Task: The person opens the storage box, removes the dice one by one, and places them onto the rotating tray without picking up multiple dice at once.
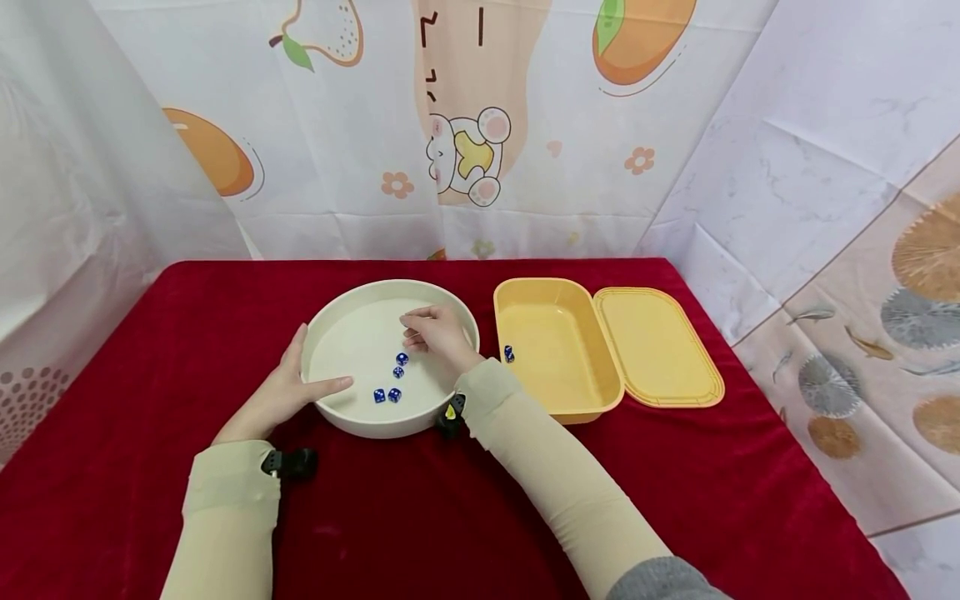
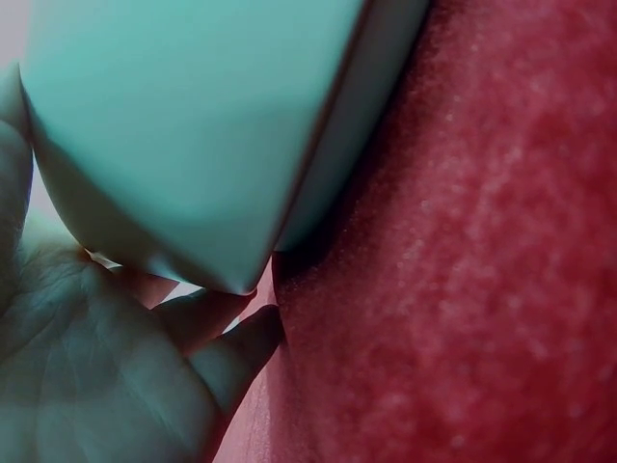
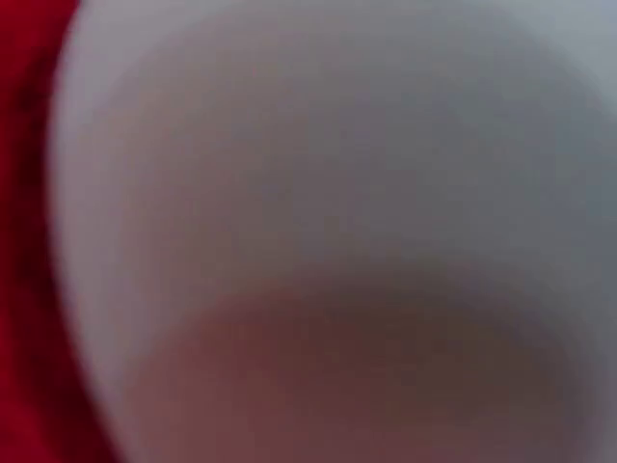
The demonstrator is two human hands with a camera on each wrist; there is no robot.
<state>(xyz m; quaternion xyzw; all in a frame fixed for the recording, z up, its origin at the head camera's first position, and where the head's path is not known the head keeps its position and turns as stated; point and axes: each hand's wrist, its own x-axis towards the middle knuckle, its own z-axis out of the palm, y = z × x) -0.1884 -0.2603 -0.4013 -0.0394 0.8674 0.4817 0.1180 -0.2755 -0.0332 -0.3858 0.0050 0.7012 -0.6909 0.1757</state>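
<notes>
A round white tray (image 1: 330, 312) with a raised wall stands on the table, and several blue dice (image 1: 398, 372) lie inside it. My left hand (image 1: 281, 392) grips the tray's left wall, thumb reaching over the rim and the other fingers along the outside. In the left wrist view, that hand (image 2: 106, 357) lies against the wall. Over the tray's right half, my right hand (image 1: 438, 333) has its fingers bent, above the dice. Whether something small is between the fingertips cannot be seen. The right wrist view is blurred and shows mainly the pale tray (image 3: 337, 145).
To the right sits a yellow rectangular box (image 1: 570, 333), open at the top, with two blue dice (image 1: 508, 353) at its left side. Its flat yellow lid (image 1: 660, 346) lies beside it. A red cloth (image 1: 375, 517) covers the table, and printed curtains (image 1: 337, 167) hang behind.
</notes>
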